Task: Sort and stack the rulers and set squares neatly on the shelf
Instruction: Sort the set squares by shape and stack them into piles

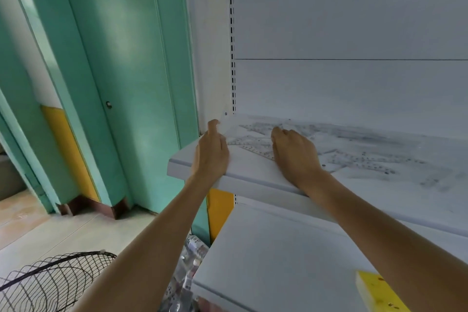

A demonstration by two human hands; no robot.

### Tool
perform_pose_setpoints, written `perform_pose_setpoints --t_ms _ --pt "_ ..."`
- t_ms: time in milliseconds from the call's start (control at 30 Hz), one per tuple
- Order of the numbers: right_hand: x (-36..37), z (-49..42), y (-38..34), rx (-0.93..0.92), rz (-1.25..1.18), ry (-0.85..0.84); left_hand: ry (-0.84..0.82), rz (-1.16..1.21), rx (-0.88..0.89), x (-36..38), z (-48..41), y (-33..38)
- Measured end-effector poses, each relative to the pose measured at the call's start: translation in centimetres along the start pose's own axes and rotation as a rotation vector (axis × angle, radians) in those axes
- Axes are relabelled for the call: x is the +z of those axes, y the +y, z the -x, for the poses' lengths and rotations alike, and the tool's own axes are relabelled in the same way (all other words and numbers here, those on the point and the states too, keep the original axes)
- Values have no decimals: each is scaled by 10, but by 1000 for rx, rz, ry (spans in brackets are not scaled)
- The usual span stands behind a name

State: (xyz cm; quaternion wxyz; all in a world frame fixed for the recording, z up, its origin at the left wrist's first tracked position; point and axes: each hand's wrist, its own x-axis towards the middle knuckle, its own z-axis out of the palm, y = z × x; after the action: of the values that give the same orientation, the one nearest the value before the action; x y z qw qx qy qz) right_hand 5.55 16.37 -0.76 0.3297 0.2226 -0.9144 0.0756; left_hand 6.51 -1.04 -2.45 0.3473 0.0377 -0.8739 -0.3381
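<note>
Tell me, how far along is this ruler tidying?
A small pile of clear rulers lies at the shelf corner. The left hand and right hand are squaring it up. More clear pieces lie scattered to the right, unsorted.

Clear rulers and set squares blur together on the shelf; their count cannot be told.

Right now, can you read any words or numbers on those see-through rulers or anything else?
None can be read.
Clear plastic rulers and set squares on the white metal shelf: scale marks, too blurred to read.
Yellow block on the lower shelf: dark specks, no letters.
</note>
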Motion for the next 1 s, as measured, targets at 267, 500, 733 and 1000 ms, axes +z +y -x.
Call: perform_pose_setpoints --t_ms 267,500,733,1000 --pt "-3 -1 2 10 -115 -62 -1 -17 63 3 -1 -5" --pt "-21 10 6 104 -327 27 -78 -158 147 0 0 -4" --pt "-58 35 62 299 -240 74 -189 -75 260 7 2 27" --pt "-113 75 155 515 -222 -258 -254 75 313 63 16 120"
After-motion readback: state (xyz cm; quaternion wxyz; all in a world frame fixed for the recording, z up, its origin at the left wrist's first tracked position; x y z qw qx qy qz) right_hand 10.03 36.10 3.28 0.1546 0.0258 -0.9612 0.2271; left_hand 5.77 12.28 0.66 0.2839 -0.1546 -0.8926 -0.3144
